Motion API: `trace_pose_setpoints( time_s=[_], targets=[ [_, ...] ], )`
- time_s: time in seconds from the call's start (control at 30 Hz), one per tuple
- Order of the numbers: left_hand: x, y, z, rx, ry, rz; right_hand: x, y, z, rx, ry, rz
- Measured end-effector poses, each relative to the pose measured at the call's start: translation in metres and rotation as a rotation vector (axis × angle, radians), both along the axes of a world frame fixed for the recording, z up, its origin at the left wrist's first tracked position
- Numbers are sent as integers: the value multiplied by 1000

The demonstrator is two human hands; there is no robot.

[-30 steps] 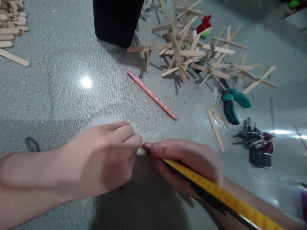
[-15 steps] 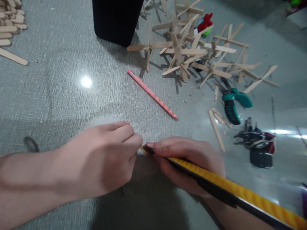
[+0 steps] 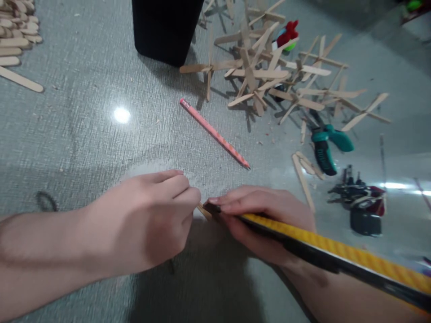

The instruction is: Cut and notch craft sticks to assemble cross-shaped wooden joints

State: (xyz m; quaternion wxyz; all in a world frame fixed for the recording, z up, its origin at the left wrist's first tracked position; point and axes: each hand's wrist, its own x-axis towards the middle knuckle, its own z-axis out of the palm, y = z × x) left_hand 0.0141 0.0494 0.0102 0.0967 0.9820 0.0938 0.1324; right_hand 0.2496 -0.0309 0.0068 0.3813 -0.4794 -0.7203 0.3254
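My left hand (image 3: 155, 220) is closed in a pinch on a small wooden stick (image 3: 204, 211), whose end pokes out past the fingertips; the rest is hidden. Wrapped around a yellow and black utility knife (image 3: 310, 237), my right hand (image 3: 272, 208) rests just right of the left one. The knife's dark tip is against or very close to the stick. Beyond both hands, a pink pencil (image 3: 215, 133) lies slanted on the grey table (image 3: 101, 148).
Crossed craft-stick pieces (image 3: 256, 74) pile up at the back, beside a black container (image 3: 164, 31). Loose craft sticks (image 3: 16, 42) lie at far left. Teal-handled pliers (image 3: 325, 148), cut sticks (image 3: 303, 179) and a dark tangled object (image 3: 363, 202) are on the right.
The knife and my right hand have shifted slightly, and a bit more of the stick shows at the knife's tip. My left hand keeps its pinch in nearly the same place.
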Motion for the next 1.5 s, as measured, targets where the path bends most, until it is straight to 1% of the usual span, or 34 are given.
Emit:
trace_pose_setpoints(
  time_s=[0.1,0.23,0.37,0.47,0.53,0.6,0.67,0.73,0.83,0.9,0.97,1.03,1.1,1.17,1.3,1.4,1.5],
  targets=[
    [-2,1,0,68,-32,-20,-1,-2,-1,-37,78,-117],
    [-5,4,-1,145,-53,-41,-3,-4,1,-52,128,-140],
    [-8,14,-2,163,-89,-51,-5,-7,-1,-55,160,-246],
    [-9,19,-2,151,-97,6,-6,-7,-8,-70,261,-315],
    [-8,16,-2,160,-79,70,-6,-6,-12,-74,352,-360],
    [-5,10,-2,159,-40,154,-5,-5,-16,-70,395,-387],
    [0,4,-3,129,16,206,-4,-4,-17,-78,370,-408],
    [5,-1,-5,92,52,211,-3,-3,-18,-87,309,-420],
    [6,2,-8,4,-1,135,-2,-2,-18,-49,294,-397],
    [3,9,-9,-122,-83,79,-2,-1,-17,-20,302,-360],
    [0,16,-8,-282,-129,41,-3,0,-14,-21,258,-328],
    [-3,22,-5,-380,-116,53,-4,0,-10,-30,190,-314],
    [-5,25,-2,-385,-76,118,-4,0,-5,-20,142,-299],
    [-5,27,-1,-383,-66,146,-5,2,-2,4,114,-278],
    [-4,29,-4,-490,-106,67,-5,5,1,59,70,-225],
    [-5,31,-6,-511,-95,78,-4,7,2,77,66,-180],
    [-5,32,-3,-580,-104,69,-3,6,2,64,69,-129]
  ],
)
